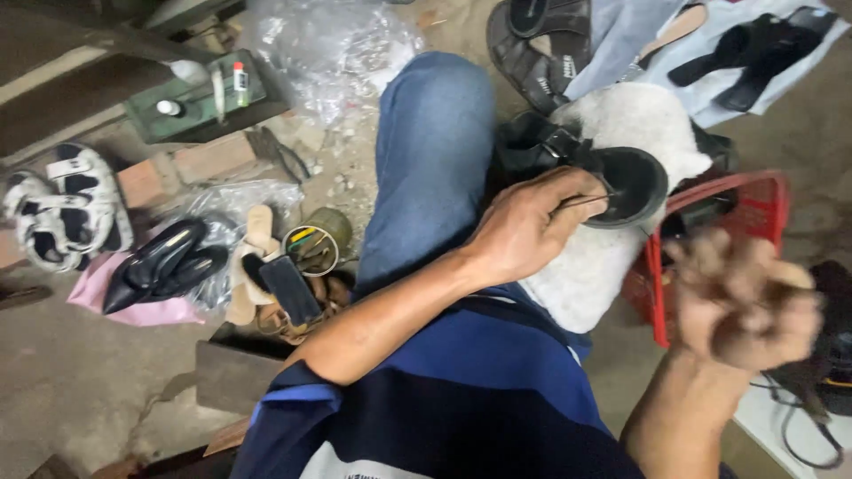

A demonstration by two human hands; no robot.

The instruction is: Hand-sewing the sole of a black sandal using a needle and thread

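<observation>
Soft even daylight, faint shadows, right hand (745,302) motion-blurred, wide-angle stretch at edges

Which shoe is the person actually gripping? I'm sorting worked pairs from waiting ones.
The black shoe on the white cloth over the lap, gripped by the left hand; the others lie on the floor.

Shoe (621,182) rests on cloth (595,266) over the lap; left hand (528,226) touching it at 9 o'clock. Basket (754,208) at 3 o'clock of shoe. Right hand (745,302) at 5 o'clock, apart; pumps (164,262) far at 9 o'clock.
</observation>
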